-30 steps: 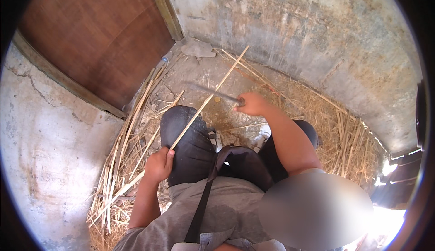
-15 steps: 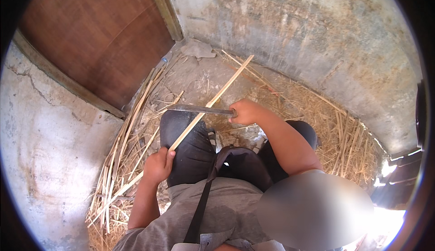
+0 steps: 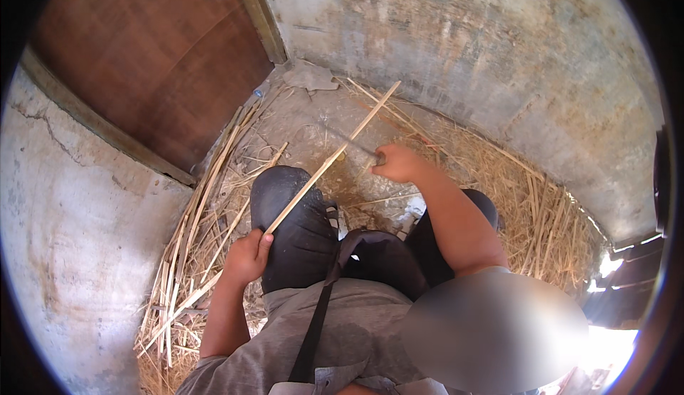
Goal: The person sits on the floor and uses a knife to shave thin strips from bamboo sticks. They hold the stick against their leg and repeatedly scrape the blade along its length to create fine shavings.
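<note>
Left hand [image 3: 246,258] closed on near end of pale stick [image 3: 313,181], right hand [image 3: 396,163] clenched round knife [image 3: 365,149], blade blurred across stick, loose sticks [image 3: 189,231] along floor's [image 3: 299,118] left edge.

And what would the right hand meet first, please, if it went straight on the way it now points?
Probably the pale strip slanting away from the left hand, though whether the right hand is level with it is unclear.

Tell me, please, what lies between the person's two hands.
The head view shows the left knee, the pale strip crossing over it, and some floor between left hand and right hand.
</note>
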`<state>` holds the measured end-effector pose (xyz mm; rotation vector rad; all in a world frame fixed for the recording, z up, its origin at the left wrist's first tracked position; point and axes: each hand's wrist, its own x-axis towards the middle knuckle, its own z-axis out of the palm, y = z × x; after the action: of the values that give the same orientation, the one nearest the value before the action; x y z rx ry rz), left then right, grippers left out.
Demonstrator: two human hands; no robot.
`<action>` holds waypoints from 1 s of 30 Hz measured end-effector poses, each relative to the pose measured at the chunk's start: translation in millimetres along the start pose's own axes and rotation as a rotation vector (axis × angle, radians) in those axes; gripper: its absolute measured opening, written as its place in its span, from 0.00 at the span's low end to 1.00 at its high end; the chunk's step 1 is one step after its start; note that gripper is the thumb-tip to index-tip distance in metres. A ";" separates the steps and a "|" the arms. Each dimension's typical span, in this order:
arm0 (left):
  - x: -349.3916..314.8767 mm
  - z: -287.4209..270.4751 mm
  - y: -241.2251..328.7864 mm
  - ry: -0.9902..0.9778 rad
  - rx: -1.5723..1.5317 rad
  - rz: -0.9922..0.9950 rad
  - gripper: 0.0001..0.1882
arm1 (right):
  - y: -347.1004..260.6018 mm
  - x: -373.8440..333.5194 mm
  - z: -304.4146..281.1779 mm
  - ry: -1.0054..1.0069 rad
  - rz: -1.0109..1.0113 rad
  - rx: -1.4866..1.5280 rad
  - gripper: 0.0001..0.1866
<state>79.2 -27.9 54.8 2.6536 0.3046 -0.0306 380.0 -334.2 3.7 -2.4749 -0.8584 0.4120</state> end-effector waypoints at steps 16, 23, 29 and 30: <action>3.6 -1.4 -6.4 -0.039 -0.059 -0.011 0.23 | 15.9 1.5 -8.6 0.030 0.121 0.068 0.32; 2.8 -4.5 -1.9 -0.048 -0.045 -0.023 0.24 | -16.9 -3.0 8.8 -0.165 -0.120 -0.022 0.30; 0.4 -1.4 -7.0 -0.018 -0.082 -0.022 0.24 | -15.4 1.7 1.2 -0.138 -0.136 0.017 0.30; 1.8 -0.1 -7.9 -0.014 -0.107 -0.014 0.24 | -5.2 2.7 2.6 -0.091 -0.094 0.029 0.30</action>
<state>79.2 -20.6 51.3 2.5440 0.3114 -0.0359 378.4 -328.0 3.9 -2.3946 -0.9939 0.5036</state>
